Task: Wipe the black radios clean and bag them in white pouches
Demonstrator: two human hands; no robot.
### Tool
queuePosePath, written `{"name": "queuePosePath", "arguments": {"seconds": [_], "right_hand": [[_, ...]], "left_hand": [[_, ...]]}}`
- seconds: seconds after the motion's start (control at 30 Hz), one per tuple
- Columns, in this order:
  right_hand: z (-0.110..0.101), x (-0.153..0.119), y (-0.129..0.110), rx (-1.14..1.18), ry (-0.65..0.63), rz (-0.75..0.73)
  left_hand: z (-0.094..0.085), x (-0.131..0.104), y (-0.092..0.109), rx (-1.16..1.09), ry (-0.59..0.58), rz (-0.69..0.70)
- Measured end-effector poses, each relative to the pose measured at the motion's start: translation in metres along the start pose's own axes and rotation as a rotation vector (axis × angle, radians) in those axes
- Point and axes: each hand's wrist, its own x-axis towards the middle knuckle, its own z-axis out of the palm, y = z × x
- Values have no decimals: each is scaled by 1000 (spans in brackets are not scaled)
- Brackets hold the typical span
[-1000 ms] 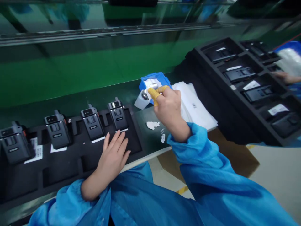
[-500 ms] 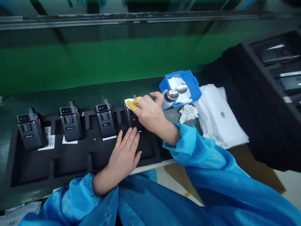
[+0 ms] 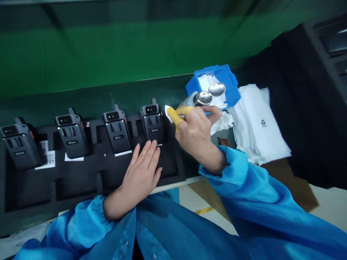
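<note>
My left hand lies flat with its fingers stretched out, the fingertips at the lower end of the rightmost walkie-talkie. This black walkie-talkie is labelled "Riton" and rests back up in the black foam tray. My right hand, with yellow covers on two fingers, pinches a small white wipe. It is to the right of that walkie-talkie, apart from it. Just behind the hand stands a dispenser bottle with a metal top and its lid flipped up. The hand partly hides the bottle.
More walkie-talkies sit along the tray's far row, with white labels beneath. A blue bin holds white wipes; a crumpled wipe lies before it. White bags are stacked at right, next to a black foam stack.
My right hand has lifted off the rightmost walkie-talkie and moved right with the wipe, toward the bottle. My left hand keeps its place at the walkie-talkie's lower end. The view has shifted slightly.
</note>
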Motion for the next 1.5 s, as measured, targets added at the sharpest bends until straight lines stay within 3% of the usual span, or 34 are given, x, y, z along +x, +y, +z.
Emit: {"name": "queuePosePath", "arguments": {"seconds": [0.23, 0.37, 0.5, 0.7, 0.87, 1.0, 1.1, 1.3, 1.4, 1.5], "right_hand": [[-8, -18, -30, 5, 66, -300], [-7, -22, -22, -69, 40, -273], [-8, -24, -11, -72, -4, -155], [-16, 16, -34, 134, -78, 23], [-7, 60, -76, 215, -175, -131], [9, 75, -98, 216, -255, -286], [17, 75, -93, 201, -280, -312], [14, 67, -62, 165, -246, -105], [11, 64, -67, 171, -231, -84], [14, 63, -79, 199, -264, -168]], "left_hand": [[1, 0, 0, -20, -15, -18], [0, 0, 0, 6, -12, -3], [2, 1, -1, 0, -6, 0], [-6, -7, -3, -32, 30, 24], [-26, -30, -18, 49, 54, -63], [-29, -45, -32, 89, 46, -169], [-26, -48, -37, 83, 61, -158], [-24, -47, -38, 49, 72, -141], [-24, -48, -38, 26, 76, -148], [-24, -48, -38, 23, 75, -148]]}}
